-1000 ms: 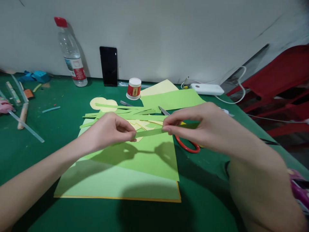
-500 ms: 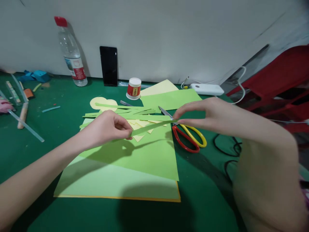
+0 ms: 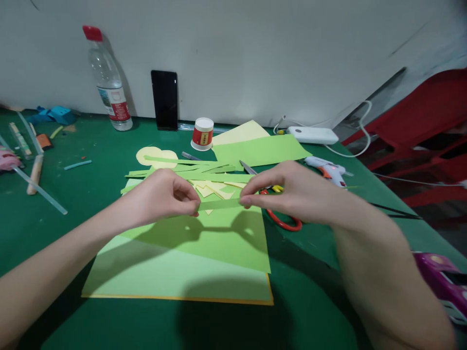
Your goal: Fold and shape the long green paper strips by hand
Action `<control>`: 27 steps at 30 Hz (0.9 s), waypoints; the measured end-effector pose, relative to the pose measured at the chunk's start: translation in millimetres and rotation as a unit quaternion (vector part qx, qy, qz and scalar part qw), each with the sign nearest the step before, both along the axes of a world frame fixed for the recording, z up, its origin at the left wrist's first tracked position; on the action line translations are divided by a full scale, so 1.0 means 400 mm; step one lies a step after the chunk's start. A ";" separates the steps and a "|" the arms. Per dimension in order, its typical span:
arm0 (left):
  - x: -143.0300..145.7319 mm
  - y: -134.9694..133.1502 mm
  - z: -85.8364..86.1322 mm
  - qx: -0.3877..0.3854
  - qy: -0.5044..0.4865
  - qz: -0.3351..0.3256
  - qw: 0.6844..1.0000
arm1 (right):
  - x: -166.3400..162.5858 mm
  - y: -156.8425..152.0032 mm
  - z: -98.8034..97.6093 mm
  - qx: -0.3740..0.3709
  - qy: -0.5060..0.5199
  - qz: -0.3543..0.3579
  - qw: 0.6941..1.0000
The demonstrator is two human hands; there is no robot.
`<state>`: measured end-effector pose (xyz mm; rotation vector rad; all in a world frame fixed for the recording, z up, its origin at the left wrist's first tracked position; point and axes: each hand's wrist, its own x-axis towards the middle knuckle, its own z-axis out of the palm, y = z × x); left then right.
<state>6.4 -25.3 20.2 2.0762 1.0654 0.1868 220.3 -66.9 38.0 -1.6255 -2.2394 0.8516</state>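
Note:
A narrow green paper strip (image 3: 220, 204) is stretched between my two hands above the stacked paper. My left hand (image 3: 168, 194) pinches it on one side, and my right hand (image 3: 277, 187) grips it on the other with thumb and fingers. Below lies a green paper sheet (image 3: 219, 243) on top of a paler green sheet (image 3: 164, 274) with an orange edge under it. Yellow zigzag paper pieces (image 3: 207, 188) and several cut green strips (image 3: 175, 171) rest just behind the held strip. Scissors (image 3: 282, 221) with red and yellow handles lie partly hidden behind my right hand.
Along the wall stand a water bottle (image 3: 109, 82), a black phone (image 3: 165, 99) and a red-and-white paper cup (image 3: 203, 133). A glue gun (image 3: 328, 169) and a white power strip (image 3: 313, 135) are at right. Rounded cream paper (image 3: 151, 155) lies behind the strips; craft bits sit at left.
My right hand has moved left and slightly down along the strip, closer to my left hand, uncovering the glue gun. My left hand has barely moved.

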 end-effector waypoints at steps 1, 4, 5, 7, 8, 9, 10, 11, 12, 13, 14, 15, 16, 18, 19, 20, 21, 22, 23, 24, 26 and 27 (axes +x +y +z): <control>-0.004 0.004 0.003 -0.006 -0.005 0.007 1.000 | 0.017 0.005 0.008 -0.008 -0.004 -0.014 1.000; -0.018 0.017 0.010 -0.006 -0.005 0.021 1.000 | 0.068 0.016 0.025 -0.023 -0.023 -0.048 0.998; -0.024 0.023 0.011 0.005 0.003 0.024 1.000 | 0.084 0.018 0.030 -0.029 -0.033 -0.057 0.997; -0.037 0.040 0.013 0.031 0.025 0.031 0.999 | 0.115 0.019 0.037 -0.039 -0.051 -0.072 0.995; -0.043 0.049 0.014 0.047 0.034 0.036 0.998 | 0.127 0.019 0.041 -0.043 -0.056 -0.078 0.995; -0.048 0.057 0.014 0.063 0.036 0.045 0.996 | 0.137 0.019 0.043 -0.040 -0.052 -0.086 0.994; -0.051 0.063 0.014 0.077 0.029 0.059 0.995 | 0.142 0.020 0.045 -0.035 -0.044 -0.094 0.994; -0.052 0.066 0.013 0.091 0.011 0.075 0.993 | 0.143 0.021 0.044 -0.030 -0.034 -0.100 0.994; -0.050 0.065 0.011 0.105 -0.016 0.088 0.990 | 0.138 0.023 0.042 -0.030 -0.023 -0.100 0.994; -0.046 0.061 0.009 0.121 -0.045 0.093 0.987 | 0.129 0.025 0.038 -0.037 -0.013 -0.094 0.995; -0.039 0.054 0.005 0.141 -0.071 0.086 0.984 | 0.116 0.027 0.031 -0.050 -0.004 -0.080 0.996; -0.031 0.044 0.000 0.168 -0.089 0.066 0.980 | 0.100 0.029 0.024 -0.069 0.001 -0.058 0.996; -0.023 0.033 -0.006 0.199 -0.097 0.035 0.975 | 0.083 0.031 0.016 -0.089 0.005 -0.034 0.995; -0.009 0.012 -0.020 0.262 -0.092 -0.038 0.960 | 0.052 0.033 0.001 -0.111 0.016 0.007 0.994; -0.003 0.004 -0.027 0.286 -0.085 -0.068 0.952 | 0.040 0.032 -0.005 -0.117 0.019 0.024 0.993; 0.000 -0.002 -0.032 0.304 -0.078 -0.088 0.945 | 0.032 0.031 -0.009 -0.120 0.021 0.038 0.992; 0.002 -0.007 -0.036 0.314 -0.072 -0.101 0.941 | 0.026 0.030 -0.011 -0.122 0.023 0.049 0.991; 0.002 -0.009 -0.038 0.320 -0.067 -0.108 0.939 | 0.024 0.028 -0.012 -0.122 0.025 0.053 0.991; 0.002 -0.010 -0.039 0.321 -0.065 -0.112 0.938 | 0.024 0.027 -0.011 -0.119 0.027 0.054 0.991; 0.001 -0.011 -0.037 0.318 -0.063 -0.116 0.939 | 0.025 0.025 -0.010 -0.117 0.029 0.052 0.991; 0.000 -0.010 -0.032 0.309 -0.065 -0.119 0.941 | 0.029 0.024 -0.007 -0.115 0.037 0.051 0.991; -0.001 -0.010 -0.030 0.304 -0.066 -0.117 0.943 | 0.030 0.024 -0.007 -0.115 0.039 0.052 0.991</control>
